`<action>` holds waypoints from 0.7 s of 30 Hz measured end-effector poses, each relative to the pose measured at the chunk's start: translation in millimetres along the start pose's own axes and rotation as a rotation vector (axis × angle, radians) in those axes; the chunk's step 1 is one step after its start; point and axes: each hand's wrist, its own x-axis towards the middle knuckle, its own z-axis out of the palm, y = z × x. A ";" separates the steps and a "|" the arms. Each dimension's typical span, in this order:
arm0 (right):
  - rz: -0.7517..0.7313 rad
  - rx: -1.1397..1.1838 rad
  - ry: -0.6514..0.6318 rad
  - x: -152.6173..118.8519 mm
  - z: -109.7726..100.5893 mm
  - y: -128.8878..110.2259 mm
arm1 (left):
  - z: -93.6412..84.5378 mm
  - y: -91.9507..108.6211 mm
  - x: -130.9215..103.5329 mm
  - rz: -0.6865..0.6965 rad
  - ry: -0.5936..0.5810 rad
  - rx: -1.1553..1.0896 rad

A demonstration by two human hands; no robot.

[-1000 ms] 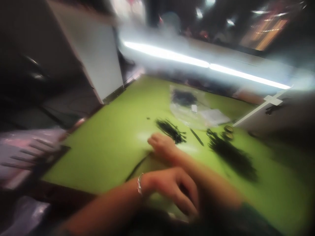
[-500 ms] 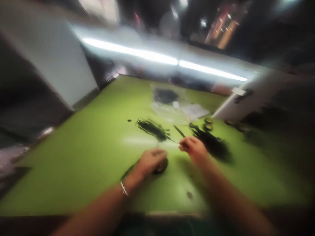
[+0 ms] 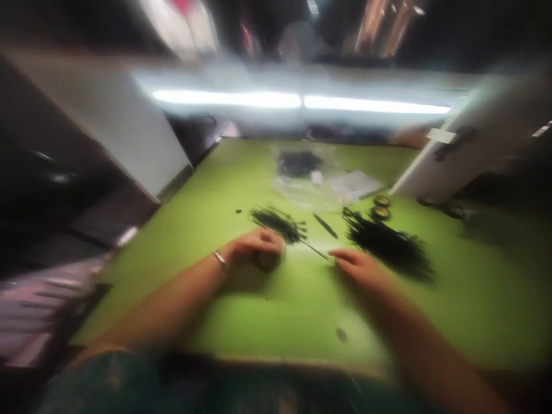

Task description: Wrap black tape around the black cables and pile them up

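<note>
My left hand (image 3: 260, 241), with a bracelet at the wrist, is closed on a dark tape roll (image 3: 266, 260) just in front of a small bundle of black cables (image 3: 276, 223). A thin dark cable (image 3: 318, 251) runs from that bundle to my right hand (image 3: 351, 263), whose fingertips are pressed together on its end. Behind my right hand lies a dark slim tool (image 3: 325, 226). To its right rests a larger bundle of black cables (image 3: 386, 241).
On the green table (image 3: 172, 259), a clear plastic bag (image 3: 297, 167) with dark contents and a white paper (image 3: 357, 184) lie at the back. Two yellow-centred rolls (image 3: 381, 213) sit behind the large bundle. White panels (image 3: 435, 155) flank the table.
The view has turned and levelled. My left hand has moved forward and left with the roll, nearer the small bundle. My right hand is off the tool and on the cable.
</note>
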 end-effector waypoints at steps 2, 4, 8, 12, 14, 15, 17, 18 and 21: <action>0.068 0.231 0.001 0.3 -2.6 4.7 | -0.1 12.7 -2.2 0.037 0.038 0.021; 0.069 0.482 0.038 3.0 -1.3 7.4 | 14.2 17.2 -3.3 0.055 0.080 0.049; 0.009 0.759 0.183 5.3 9.9 -0.4 | 63.9 -3.6 0.3 0.108 0.353 0.028; -0.074 0.523 0.182 -2.7 24.1 -12.9 | 96.8 -41.6 7.7 0.101 0.401 -0.082; -0.150 0.206 0.154 -5.8 29.9 -13.9 | 101.6 -53.0 9.4 0.117 0.414 -0.096; -0.184 0.010 0.136 -6.5 32.1 -12.8 | 102.3 -55.9 9.5 0.121 0.424 -0.093; -0.217 -0.340 0.088 -6.6 34.9 -8.8 | 102.2 -57.4 8.4 0.114 0.454 -0.085; -0.214 -0.459 0.063 -6.4 35.4 -6.5 | 102.1 -56.9 7.6 0.109 0.475 -0.081; -0.175 -0.635 0.033 -7.0 33.3 -1.6 | 102.5 -53.4 5.2 0.137 0.511 -0.036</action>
